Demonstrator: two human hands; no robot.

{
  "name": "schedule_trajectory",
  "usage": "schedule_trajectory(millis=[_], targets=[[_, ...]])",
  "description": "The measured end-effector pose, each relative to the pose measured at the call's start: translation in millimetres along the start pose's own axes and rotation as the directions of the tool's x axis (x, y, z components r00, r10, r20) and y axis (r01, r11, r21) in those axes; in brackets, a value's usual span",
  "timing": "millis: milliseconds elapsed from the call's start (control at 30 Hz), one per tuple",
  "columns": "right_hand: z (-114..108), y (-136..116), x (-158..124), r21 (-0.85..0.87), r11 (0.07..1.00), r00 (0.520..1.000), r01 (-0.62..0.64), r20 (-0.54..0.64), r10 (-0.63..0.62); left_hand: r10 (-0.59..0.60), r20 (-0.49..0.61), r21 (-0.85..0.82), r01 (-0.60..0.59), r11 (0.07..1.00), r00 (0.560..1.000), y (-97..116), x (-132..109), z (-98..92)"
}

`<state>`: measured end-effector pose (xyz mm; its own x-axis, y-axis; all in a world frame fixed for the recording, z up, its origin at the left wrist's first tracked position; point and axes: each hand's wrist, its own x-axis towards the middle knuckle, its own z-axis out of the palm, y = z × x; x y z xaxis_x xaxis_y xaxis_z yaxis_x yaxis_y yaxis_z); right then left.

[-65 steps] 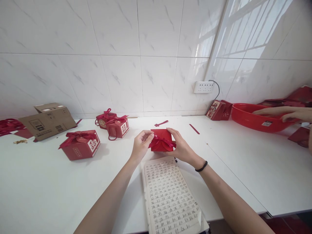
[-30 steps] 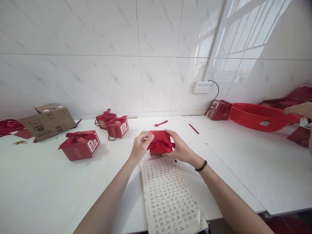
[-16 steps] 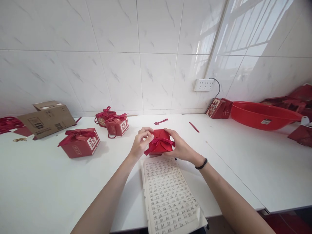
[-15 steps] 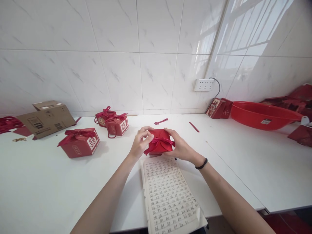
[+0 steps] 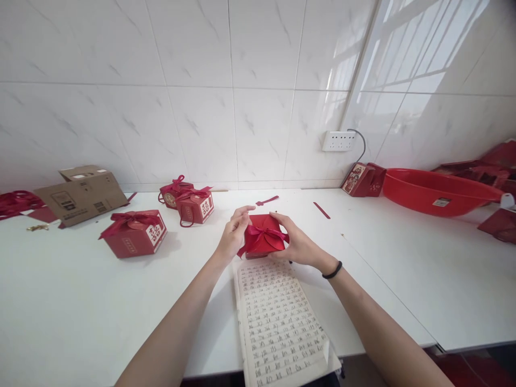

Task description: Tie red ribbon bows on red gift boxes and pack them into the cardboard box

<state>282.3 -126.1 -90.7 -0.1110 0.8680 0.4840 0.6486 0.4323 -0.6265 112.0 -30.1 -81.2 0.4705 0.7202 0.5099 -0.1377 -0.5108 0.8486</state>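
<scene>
A small red gift box (image 5: 264,247) with a dark red ribbon bow (image 5: 264,233) on its petal-folded lid stands just beyond the notebook (image 5: 282,322). My right hand (image 5: 296,239) is closed around the box's right side, thumb at the near edge and fingers at the far edge. Beside the left edge of the box is my left hand (image 5: 234,234), index finger stretched over the far left corner and thumb close to it. Nothing shows in its grasp. One ribbon end hangs down below the left hand. Handwritten rows fill the notebook page.
Three tied red gift boxes, including a larger one (image 5: 137,236), stand to the left. Behind are a cardboard box (image 5: 86,199) and ribbon scraps (image 5: 321,210). Folded red boxes (image 5: 360,180), a red basin (image 5: 435,193) and a power socket (image 5: 338,141) are on the right.
My left hand has let its pinch near the bow loosen, straightened its index finger and shifted slightly left. The right hand keeps its hold on the gift box.
</scene>
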Motion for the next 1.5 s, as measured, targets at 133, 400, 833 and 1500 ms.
schedule_trajectory(millis=[133,400,833,1500], targets=[[-1.5,-0.4,-0.1,-0.001,1.000,1.000,-0.003,0.023,0.003,0.017,0.055,-0.110,-0.011,0.994,0.998,-4.9,0.9,-1.9],[-2.2,-0.8,0.6,-0.001,1.000,0.999,0.023,0.032,-0.023,-0.007,0.118,-0.066,0.015,0.998,0.993,-8.4,1.0,-8.3],[-2.0,-0.5,0.1,-0.008,1.000,0.999,0.019,0.035,-0.019,-0.032,-0.049,0.034,0.033,0.999,0.998,-4.7,2.8,-6.7],[-6.6,-4.2,-1.3,0.026,1.000,0.998,0.016,0.058,-0.017,0.191,0.143,0.356,-0.231,0.906,0.971,5.3,-10.2,5.3]])
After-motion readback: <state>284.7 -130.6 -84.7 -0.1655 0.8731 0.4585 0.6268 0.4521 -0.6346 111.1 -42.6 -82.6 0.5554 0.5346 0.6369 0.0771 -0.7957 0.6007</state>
